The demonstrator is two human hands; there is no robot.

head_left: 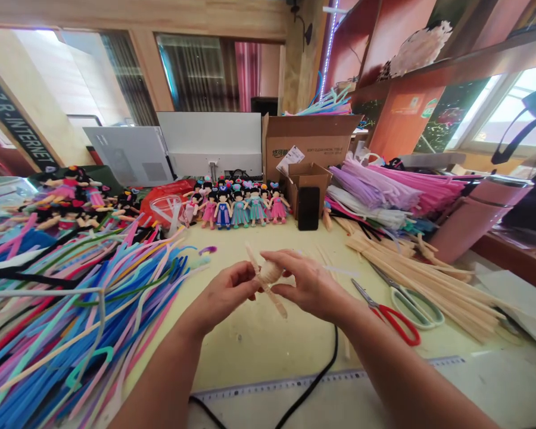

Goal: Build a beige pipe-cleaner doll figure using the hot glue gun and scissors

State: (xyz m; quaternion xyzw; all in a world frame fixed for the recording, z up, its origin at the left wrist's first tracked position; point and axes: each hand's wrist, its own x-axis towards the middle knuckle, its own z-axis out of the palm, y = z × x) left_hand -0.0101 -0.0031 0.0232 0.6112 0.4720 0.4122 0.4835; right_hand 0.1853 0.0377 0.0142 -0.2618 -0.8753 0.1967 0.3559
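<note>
A beige piece (pixel 271 273) with a rounded, wound middle and two arms sticking out hangs over the yellow table mat. My left hand (pixel 227 292) pinches it from the left, thumb and fingers closed at its centre. From the right, my right hand (pixel 310 283) holds the rounded part between curved fingers and thumb. One arm of the piece points up and away, the other down toward me; its edges are slightly blurred.
Colourful pipe cleaners (pixel 129 298) cover the left side. Red-handled scissors (pixel 386 313), green-handled scissors (pixel 415 304) and beige strips (pixel 433 280) lie right. Small dolls (pixel 240 208), a black phone (pixel 308 208) and cartons stand behind. A black cable (pixel 310 387) crosses the ruler tape (pixel 352 375).
</note>
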